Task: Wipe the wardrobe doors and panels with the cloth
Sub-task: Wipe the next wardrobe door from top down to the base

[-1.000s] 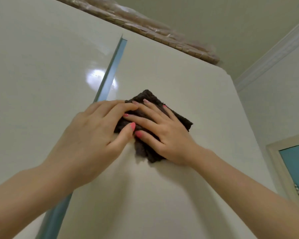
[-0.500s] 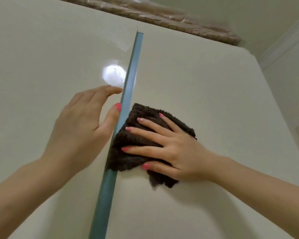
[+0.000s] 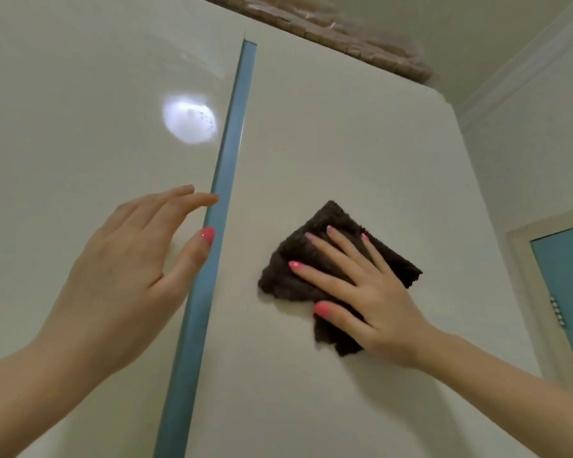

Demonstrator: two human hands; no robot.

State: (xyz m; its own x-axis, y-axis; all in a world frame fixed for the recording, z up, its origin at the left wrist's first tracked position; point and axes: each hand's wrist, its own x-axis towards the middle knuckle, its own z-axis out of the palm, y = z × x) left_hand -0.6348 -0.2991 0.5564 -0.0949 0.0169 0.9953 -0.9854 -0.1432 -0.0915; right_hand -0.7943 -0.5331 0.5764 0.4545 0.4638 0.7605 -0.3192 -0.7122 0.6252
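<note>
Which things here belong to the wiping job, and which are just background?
Part of the job:
- dark cloth, pressed flat on the panel
- right hand, spread over the cloth
- right wardrobe door
- left wardrobe door
- left hand, open, off the cloth
- blue strip between the doors

Background:
- woven item on top of the wardrobe
- blue door at right

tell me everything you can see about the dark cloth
The cloth is dark brown, nearly black, with a fuzzy, towel-like nap and ragged edges. It looks folded into a rough diamond, one corner pointing up. It lies flat against the pale right wardrobe door, pinned there by the right hand with fingers spread across it. The left hand does not touch it.
</note>
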